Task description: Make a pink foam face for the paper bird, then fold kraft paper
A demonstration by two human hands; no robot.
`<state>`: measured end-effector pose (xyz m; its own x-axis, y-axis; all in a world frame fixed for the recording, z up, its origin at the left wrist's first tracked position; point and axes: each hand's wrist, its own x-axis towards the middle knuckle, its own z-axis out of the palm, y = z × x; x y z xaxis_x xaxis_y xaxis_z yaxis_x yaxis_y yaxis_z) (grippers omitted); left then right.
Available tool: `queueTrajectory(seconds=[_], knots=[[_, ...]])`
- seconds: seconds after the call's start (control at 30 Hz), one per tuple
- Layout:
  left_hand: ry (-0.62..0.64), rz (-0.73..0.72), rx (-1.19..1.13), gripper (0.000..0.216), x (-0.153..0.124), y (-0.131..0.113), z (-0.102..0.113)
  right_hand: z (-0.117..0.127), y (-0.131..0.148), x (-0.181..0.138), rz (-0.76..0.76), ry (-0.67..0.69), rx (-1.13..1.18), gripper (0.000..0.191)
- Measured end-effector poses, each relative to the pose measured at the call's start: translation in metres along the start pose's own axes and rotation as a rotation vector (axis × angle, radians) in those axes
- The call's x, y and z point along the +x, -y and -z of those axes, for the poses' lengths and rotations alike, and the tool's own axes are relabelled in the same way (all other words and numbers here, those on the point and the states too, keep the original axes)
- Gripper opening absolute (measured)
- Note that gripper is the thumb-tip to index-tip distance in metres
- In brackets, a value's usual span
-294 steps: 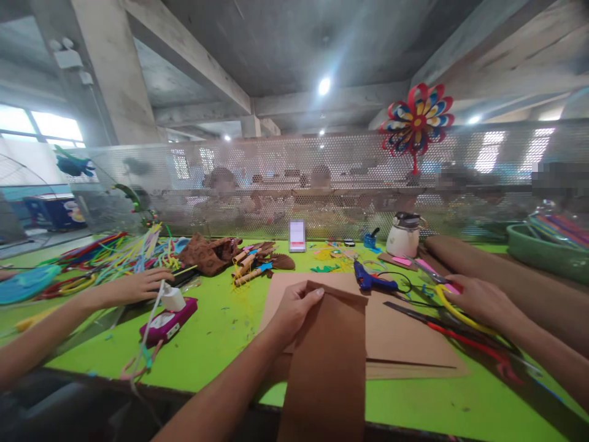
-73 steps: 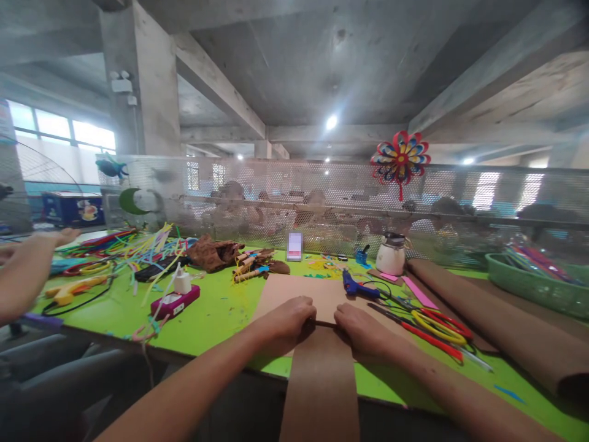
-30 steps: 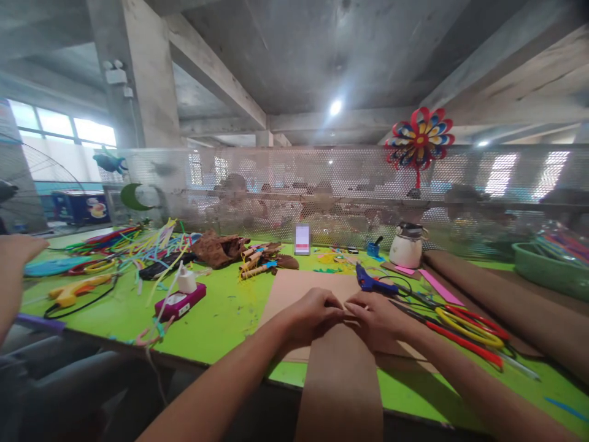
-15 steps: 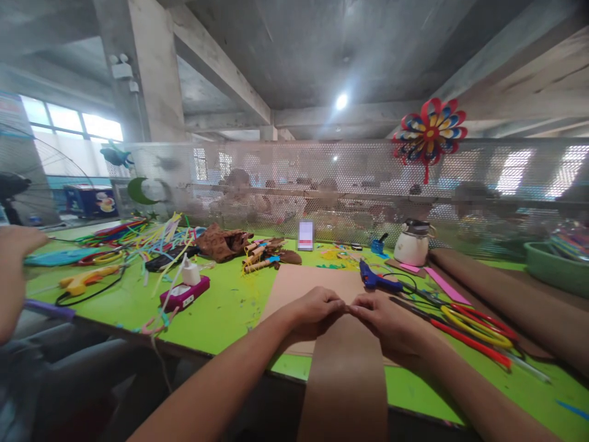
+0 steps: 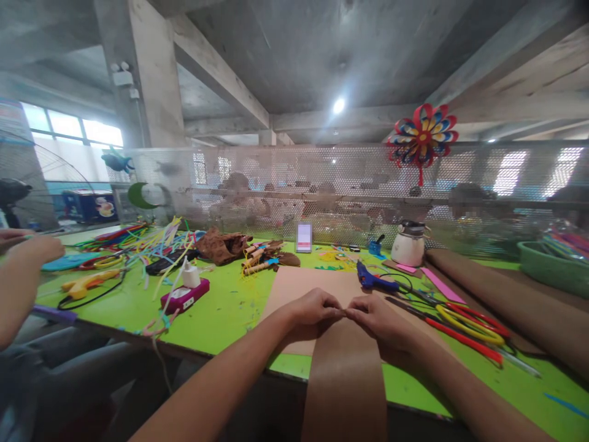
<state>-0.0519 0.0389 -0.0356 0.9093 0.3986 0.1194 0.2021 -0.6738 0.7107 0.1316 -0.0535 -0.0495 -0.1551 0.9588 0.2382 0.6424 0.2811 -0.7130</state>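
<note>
My left hand (image 5: pixel 317 307) and my right hand (image 5: pixel 373 316) meet fingertip to fingertip over the table. Both pinch the far end of a long brown paper strip (image 5: pixel 346 380), which hangs toward me over the table's front edge. The strip's pinched end is mostly covered by my fingers. Beneath my hands lies a flat light-brown sheet (image 5: pixel 294 285). A blue glue gun (image 5: pixel 375 279) rests just beyond my right hand. Scissors with red and yellow handles (image 5: pixel 469 322) and a red-handled tool (image 5: pixel 464 341) lie to its right.
A purple power strip (image 5: pixel 186 296), yellow glue gun (image 5: pixel 92 281) and colourful strips (image 5: pixel 161 236) occupy the left. Another person's hand (image 5: pixel 39 252) is at far left. A phone (image 5: pixel 304 238), kettle (image 5: pixel 408 244), brown roll (image 5: pixel 497 301) and green basin (image 5: pixel 547 270) stand behind and right.
My hands keep their pinch on the strip with hardly any movement. The view shifts slightly. At far left, the other person's hand has moved right and a second hand shows.
</note>
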Motion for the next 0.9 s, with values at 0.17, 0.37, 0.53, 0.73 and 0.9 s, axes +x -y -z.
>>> queueTrajectory(seconds=[0.17, 0.37, 0.53, 0.73, 0.9], knots=[[-0.003, -0.016, 0.041, 0.027, -0.001, -0.003, 0.000, 0.002, 0.004, -0.001, 0.004, 0.018, 0.004, 0.038], [-0.029, 0.013, -0.017, 0.029, -0.003, -0.004, 0.001, 0.008, 0.012, -0.002, -0.013, -0.008, -0.058, 0.039], [-0.005, 0.044, 0.013, 0.035, -0.005, -0.011, 0.004, 0.005, 0.011, -0.005, -0.053, -0.061, 0.026, 0.038], [0.006, 0.071, -0.026, 0.041, -0.009, -0.023, 0.010, 0.013, 0.007, -0.002, -0.085, -0.006, 0.164, 0.042], [0.030, 0.071, -0.170, 0.045, -0.009, -0.015, 0.012, 0.025, 0.007, -0.002, -0.040, 0.104, 0.204, 0.047]])
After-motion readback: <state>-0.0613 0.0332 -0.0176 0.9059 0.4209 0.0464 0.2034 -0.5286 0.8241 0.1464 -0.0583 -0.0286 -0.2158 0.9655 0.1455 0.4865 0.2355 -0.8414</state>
